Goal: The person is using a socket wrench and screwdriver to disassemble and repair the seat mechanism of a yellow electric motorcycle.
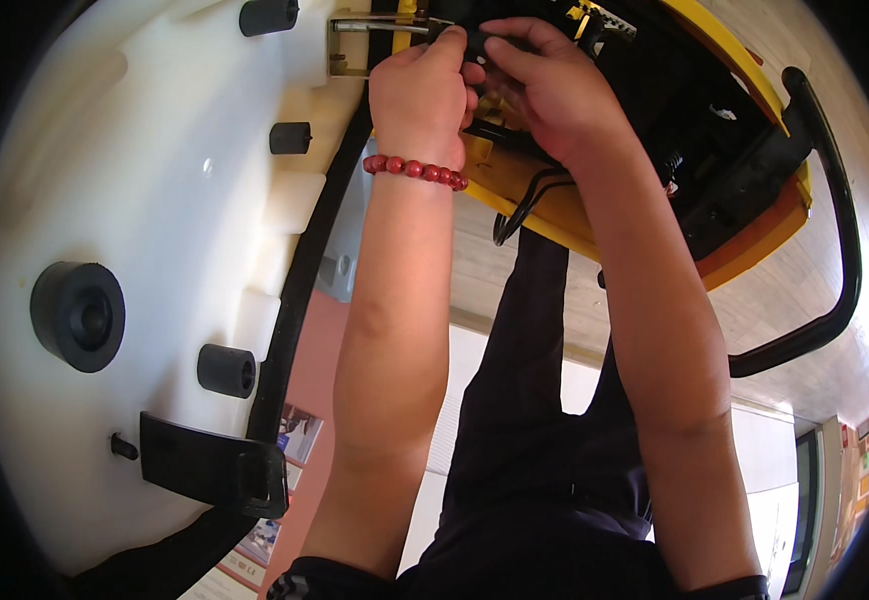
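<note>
My left hand (pixel 417 92), with a red bead bracelet (pixel 413 168) at the wrist, is closed at the top of the view, its thumb pressed to a small dark part (pixel 476 44). Beside it, my right hand (pixel 555 88) pinches the same part from the other side, thumb against fingers. What kind of part it is cannot be made out. Just left of my fingers is a metal bracket with a rod (pixel 380 27), at the edge of a white panel (pixel 185 200). Both hands are over the opening of a yellow-edged machine body (pixel 530 205) with a black interior.
Black rubber cylinders (pixel 226 370) and a round black bumper (pixel 79 316) stand out from the white panel, near a black strap (pixel 213 468). Black cables (pixel 523 205) loop below my right hand. A bent black tube handle (pixel 848 230) curves at the right over the floor.
</note>
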Demonstrator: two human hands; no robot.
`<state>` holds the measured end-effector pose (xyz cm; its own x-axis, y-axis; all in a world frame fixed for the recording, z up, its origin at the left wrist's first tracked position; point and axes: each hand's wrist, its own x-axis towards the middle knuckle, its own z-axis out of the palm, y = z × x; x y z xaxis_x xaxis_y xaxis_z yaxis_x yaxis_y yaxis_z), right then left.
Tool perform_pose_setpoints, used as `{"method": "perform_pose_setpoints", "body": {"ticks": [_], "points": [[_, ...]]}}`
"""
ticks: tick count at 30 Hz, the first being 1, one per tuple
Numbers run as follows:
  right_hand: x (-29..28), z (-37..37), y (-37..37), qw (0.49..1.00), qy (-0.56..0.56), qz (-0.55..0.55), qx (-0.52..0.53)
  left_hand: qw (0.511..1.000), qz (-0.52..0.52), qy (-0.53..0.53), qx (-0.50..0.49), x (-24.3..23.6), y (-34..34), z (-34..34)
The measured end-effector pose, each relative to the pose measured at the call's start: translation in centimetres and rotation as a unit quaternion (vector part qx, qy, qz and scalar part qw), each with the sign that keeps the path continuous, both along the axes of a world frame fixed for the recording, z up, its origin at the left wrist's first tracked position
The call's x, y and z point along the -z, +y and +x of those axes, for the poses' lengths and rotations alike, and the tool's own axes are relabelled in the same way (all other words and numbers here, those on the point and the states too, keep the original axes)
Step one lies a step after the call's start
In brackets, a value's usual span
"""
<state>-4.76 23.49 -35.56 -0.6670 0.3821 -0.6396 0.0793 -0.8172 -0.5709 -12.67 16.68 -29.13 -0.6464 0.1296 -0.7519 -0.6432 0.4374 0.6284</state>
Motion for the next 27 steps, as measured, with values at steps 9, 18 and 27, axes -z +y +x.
{"method": "perform_pose_setpoints", "body": {"ticks": [9, 18, 27], "points": [[-1.4, 0.0, 0.9, 0.979, -0.124, -0.094, -0.128, 0.999, 0.002, 0.008, -0.034, 0.2, -0.1, 0.3], [-1.6, -0.4, -0.5, 0.995, -0.050, -0.082, 0.039, 1.000, -0.005, 0.018, -0.017, 0.2, -0.2, 0.1], [-0.4, 0.1, -0.5, 0.999, -0.018, 0.000, -0.029, 1.000, 0.004, 0.005, -0.015, -0.3, -0.5, 0.0]]}}
